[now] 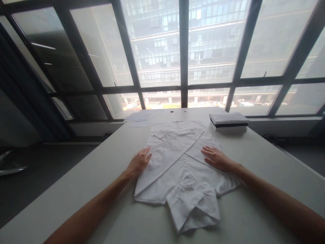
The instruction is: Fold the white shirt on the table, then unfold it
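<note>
A white shirt (pixel 177 162) lies spread on the white table (pixel 254 162), its two sleeves folded across each other over the body and its cuffs bunched near me. My left hand (pixel 139 162) rests flat on the shirt's left edge, fingers stretched out. On the shirt's right side lies my right hand (pixel 215 157), palm down with fingers apart. Neither hand grips the cloth.
A stack of folded white and dark garments (pixel 228 122) sits at the table's far right. Loose sheets of paper (pixel 141 118) lie at the far left corner. Large windows (pixel 182 51) stand behind the table, and dark floor (pixel 38 176) lies to the left.
</note>
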Tool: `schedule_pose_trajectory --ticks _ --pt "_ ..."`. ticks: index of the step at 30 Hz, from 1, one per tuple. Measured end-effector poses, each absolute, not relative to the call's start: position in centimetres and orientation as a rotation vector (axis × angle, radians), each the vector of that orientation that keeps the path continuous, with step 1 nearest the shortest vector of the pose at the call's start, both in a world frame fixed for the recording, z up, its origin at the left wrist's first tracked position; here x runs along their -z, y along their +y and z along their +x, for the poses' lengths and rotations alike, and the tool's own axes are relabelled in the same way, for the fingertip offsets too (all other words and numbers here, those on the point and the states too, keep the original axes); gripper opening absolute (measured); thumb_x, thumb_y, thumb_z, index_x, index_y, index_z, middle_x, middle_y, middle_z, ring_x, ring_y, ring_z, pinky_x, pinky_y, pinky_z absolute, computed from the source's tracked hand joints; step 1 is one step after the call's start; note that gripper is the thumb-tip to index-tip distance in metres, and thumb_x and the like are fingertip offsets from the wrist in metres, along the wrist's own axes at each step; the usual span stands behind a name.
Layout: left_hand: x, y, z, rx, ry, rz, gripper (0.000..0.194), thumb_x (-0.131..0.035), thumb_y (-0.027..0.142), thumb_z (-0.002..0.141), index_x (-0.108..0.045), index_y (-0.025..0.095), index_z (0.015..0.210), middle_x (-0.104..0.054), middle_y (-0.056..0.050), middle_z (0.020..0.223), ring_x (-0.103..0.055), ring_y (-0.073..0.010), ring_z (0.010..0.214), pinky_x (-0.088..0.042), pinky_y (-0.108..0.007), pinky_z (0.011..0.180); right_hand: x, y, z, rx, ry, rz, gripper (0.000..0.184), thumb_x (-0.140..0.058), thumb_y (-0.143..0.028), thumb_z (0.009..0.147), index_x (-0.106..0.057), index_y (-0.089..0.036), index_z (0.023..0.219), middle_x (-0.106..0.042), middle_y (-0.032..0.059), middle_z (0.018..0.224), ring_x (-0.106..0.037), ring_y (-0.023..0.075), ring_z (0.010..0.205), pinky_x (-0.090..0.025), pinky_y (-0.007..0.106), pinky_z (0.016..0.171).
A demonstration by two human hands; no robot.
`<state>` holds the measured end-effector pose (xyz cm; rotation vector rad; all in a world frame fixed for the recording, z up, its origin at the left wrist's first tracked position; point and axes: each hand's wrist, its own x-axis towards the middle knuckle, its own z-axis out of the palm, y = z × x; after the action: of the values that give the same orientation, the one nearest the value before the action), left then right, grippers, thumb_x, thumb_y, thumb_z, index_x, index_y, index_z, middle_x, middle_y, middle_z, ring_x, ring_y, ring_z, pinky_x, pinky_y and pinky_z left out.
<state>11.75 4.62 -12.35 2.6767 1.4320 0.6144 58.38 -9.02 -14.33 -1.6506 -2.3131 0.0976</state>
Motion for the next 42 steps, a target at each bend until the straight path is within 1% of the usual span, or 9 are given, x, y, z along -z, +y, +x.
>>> schedule_pose_trajectory --ticks 4,8,12,19,22,26,31,35,42 --pt "11.6 7.5 8.6 -0.845 1.497 2.371 0.053 -0.041 0.045 0.093 -0.06 0.016 0.134 -0.073 -0.01 0.116 -0.069 -0.0259 0.108 -0.054 -0.037 0.098 14.5 -8.9 58.5 -0.103 -2.309 -1.651 0.06 -0.039 -0.055 0.1 -0.049 -0.023 0.15 -0.036 0.0109 0.161 -0.031 0.0294 0.149 -0.028 0.051 0.121" --pt "11.9 8.4 7.4 -0.961 1.47 2.294 0.053 -0.055 0.055 0.085 -0.066 0.017 0.119 -0.074 -0.009 0.103 -0.071 -0.0258 0.094 -0.059 -0.036 0.085 14.6 -8.9 58.5 -0.096 -2.301 -1.651 0.058 -0.041 -0.053 0.1 -0.05 -0.023 0.149 -0.038 0.0111 0.16 -0.032 0.0293 0.149 -0.028 0.051 0.121" --pt "11.7 7.1 8.9 -1.055 1.422 2.497 0.045 -0.054 0.054 0.09 -0.068 0.018 0.112 -0.071 -0.012 0.113 -0.067 -0.0284 0.107 -0.053 -0.043 0.1 14.5 -8.9 58.5 -0.118 -2.298 -1.66 0.058 -0.042 -0.053 0.099 -0.051 -0.023 0.149 -0.038 0.0111 0.16 -0.032 0.0294 0.149 -0.028 0.051 0.121" --pt "12.3 4.6 11.6 -0.651 1.104 2.856 0.051 -0.04 0.049 0.102 -0.059 0.018 0.137 -0.056 -0.014 0.146 -0.049 -0.0305 0.138 -0.039 -0.051 0.115 14.2 -8.9 58.3 -0.12 -2.282 -1.636 0.058 -0.043 -0.052 0.099 -0.052 -0.021 0.147 -0.04 0.0127 0.159 -0.034 0.0301 0.148 -0.028 0.05 0.121" --pt "13.2 4.9 11.7 -0.463 1.125 2.91 0.051 -0.041 0.048 0.102 -0.059 0.018 0.139 -0.053 -0.017 0.148 -0.048 -0.0341 0.138 -0.04 -0.055 0.113 14.4 -8.8 58.3 -0.117 -2.265 -1.612 0.056 -0.044 -0.052 0.099 -0.053 -0.023 0.146 -0.042 0.0122 0.157 -0.036 0.0304 0.147 -0.029 0.051 0.12" --pt "12.8 4.8 11.6 -0.484 1.144 2.948 0.048 -0.039 0.043 0.104 -0.057 0.019 0.141 -0.05 -0.016 0.151 -0.046 -0.0332 0.14 -0.034 -0.059 0.117 14.5 -8.8 58.3 -0.111 -2.264 -1.589 0.056 -0.046 -0.051 0.099 -0.053 -0.024 0.147 -0.044 0.0116 0.156 -0.037 0.0302 0.146 -0.029 0.051 0.121" --pt "10.3 1.1 13.6 -0.554 0.959 2.938 0.045 -0.041 0.04 0.105 -0.053 0.02 0.144 -0.048 -0.012 0.153 -0.043 -0.0268 0.143 -0.038 -0.047 0.118 14.3 -8.9 58.3 -0.111 -2.261 -1.61 0.056 -0.047 -0.05 0.098 -0.053 -0.023 0.147 -0.042 0.0125 0.157 -0.037 0.0307 0.146 -0.03 0.051 0.12" --pt "9.5 -2.8 16.5 -0.51 0.714 2.957 0.048 -0.043 0.036 0.105 -0.043 0.027 0.152 -0.041 -0.006 0.159 -0.036 -0.0244 0.148 -0.034 -0.046 0.121 14.3 -8.9 58.3 -0.112 -2.265 -1.614 0.056 -0.047 -0.05 0.098 -0.054 -0.022 0.146 -0.042 0.0127 0.157 -0.037 0.0309 0.146 -0.031 0.051 0.12" --pt "11.2 -3.9 18.0 -0.272 0.568 2.921 0.05 -0.049 0.04 0.103 -0.047 0.025 0.151 -0.039 -0.01 0.159 -0.033 -0.0305 0.149 -0.033 -0.052 0.121 14.4 -8.8 58.3 -0.092 -2.268 -1.626 0.056 -0.046 -0.05 0.098 -0.054 -0.022 0.146 -0.043 0.0125 0.156 -0.038 0.0304 0.146 -0.031 0.051 0.12"
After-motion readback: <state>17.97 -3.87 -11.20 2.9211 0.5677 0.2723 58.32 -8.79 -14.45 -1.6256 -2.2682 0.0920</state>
